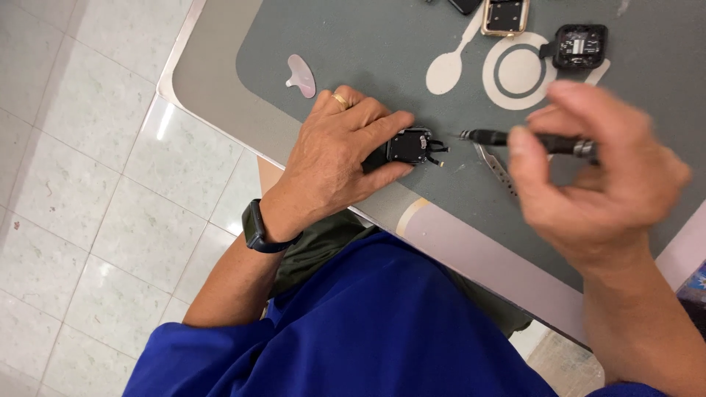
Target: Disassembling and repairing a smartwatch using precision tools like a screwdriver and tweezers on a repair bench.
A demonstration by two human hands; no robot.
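Observation:
My left hand (334,158) rests on the grey mat (353,51) and pinches a small black opened watch body (409,146) between thumb and forefinger, with thin flex cables sticking out to its right. A ring sits on one finger and a dark band on the wrist. My right hand (596,176), blurred, holds a thin black precision screwdriver (515,138) whose tip points left, a short gap from the watch body. Metal tweezers (494,166) lie on the mat under the screwdriver.
At the mat's far edge lie a gold-rimmed watch case (505,16) and a black square module (579,45). A pale plastic opening pick (302,76) lies left of my hand. The table edge runs diagonally; tiled floor is at left.

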